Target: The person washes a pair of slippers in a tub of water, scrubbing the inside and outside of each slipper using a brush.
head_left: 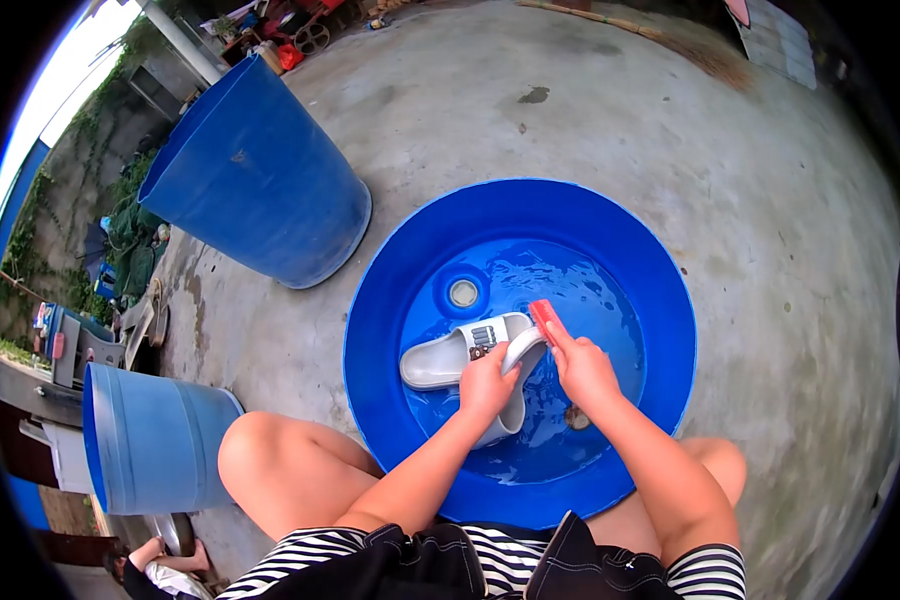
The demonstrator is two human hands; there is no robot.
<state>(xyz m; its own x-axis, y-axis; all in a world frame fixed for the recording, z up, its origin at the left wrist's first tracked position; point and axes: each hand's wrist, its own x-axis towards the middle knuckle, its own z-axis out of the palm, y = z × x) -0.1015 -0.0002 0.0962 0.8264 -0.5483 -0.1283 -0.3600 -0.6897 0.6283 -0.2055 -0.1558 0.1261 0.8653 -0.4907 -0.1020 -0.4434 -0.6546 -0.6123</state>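
Note:
My left hand [486, 384] grips a grey slide sandal [510, 408] by its strap, tilted above the water. In my right hand [585, 368] is a red scrub brush [546, 321], its head close against that sandal's strap; whether the bristles touch cannot be made out. Another grey slide sandal [433, 362], with a white patterned strap, lies behind my left hand in the basin. Both hands are inside a large round blue basin [656, 270] holding shallow water. A small brownish round object [576, 417] sits in the water below my right wrist.
A tall blue bucket [260, 170] stands on the concrete floor [770, 230] at upper left, with a lighter blue bucket [160, 435] at lower left. A broom [660, 40] lies at the back. Another person [165, 570] is at bottom left.

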